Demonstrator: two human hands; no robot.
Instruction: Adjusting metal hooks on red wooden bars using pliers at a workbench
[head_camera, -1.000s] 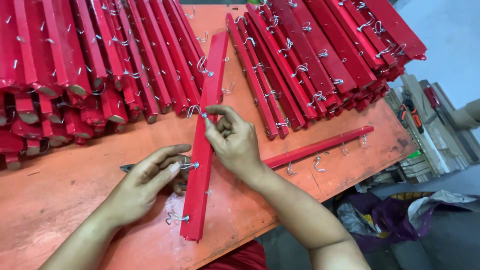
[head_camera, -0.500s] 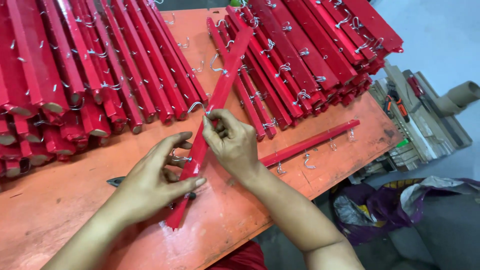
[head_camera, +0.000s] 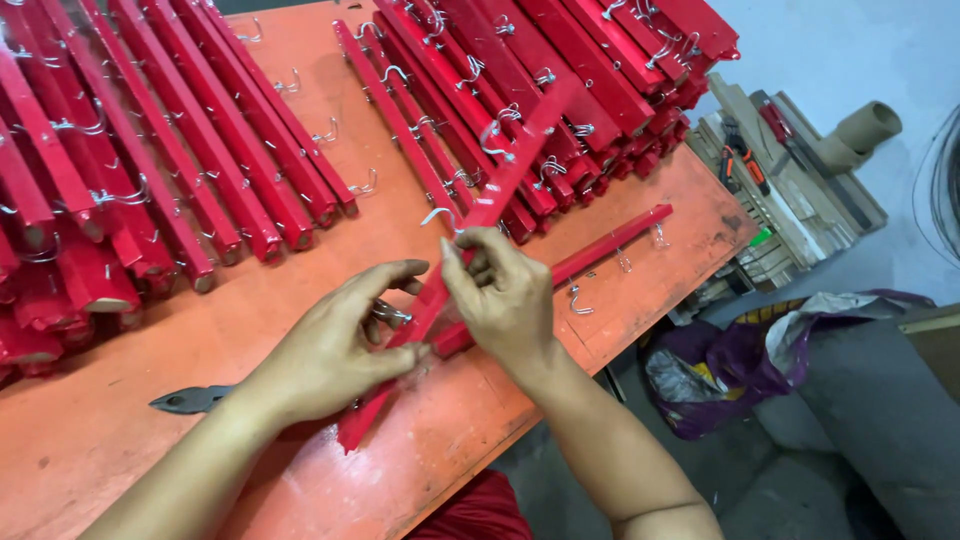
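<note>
Held piece: a long, flat red-painted wooden bar fitted with small metal wire hooks (head_camera: 470, 235), raised at a slant above the table, its lower end near the person's body and its far end over the right-hand pile.
Left hand: the left hand (head_camera: 335, 345) is closed around the lower part of the bar, thumb on top and fingers curled beneath.
Right hand: the right hand (head_camera: 505, 295) grasps the bar higher up, fingertips pinched just below a silvery wire hook (head_camera: 437, 215) that juts from its edge.
Table: an orange-painted wooden worktop (head_camera: 120, 440) carries everything; its near edge runs just beside the forearms.
Left pile: a stack of red hooked bars (head_camera: 130, 170) lies fanned out at the far left.
Right pile: a second stack of red hooked bars (head_camera: 560, 90) lies at the far right, directly under the raised tip.
Loose bar: a single red bar with hooks (head_camera: 610, 240) lies flat by the table's right edge, partly behind the right hand.
Pliers: dark metal pliers (head_camera: 190, 400) lie flat, partly hidden by the left wrist.
Risk, snagging: the raised tip probably could catch on hooks in the right pile, since it hangs close above them, and drag bars out of order.
Risk, fingers: the open hook ends sit right beside the right fingertips, so a slip of the grip could likely scratch or prick.
Risk, edge: a sweep of the right forearm might nudge the loose bar off the table.
Risk, pliers: the left forearm could push the pliers toward the near edge.
</note>
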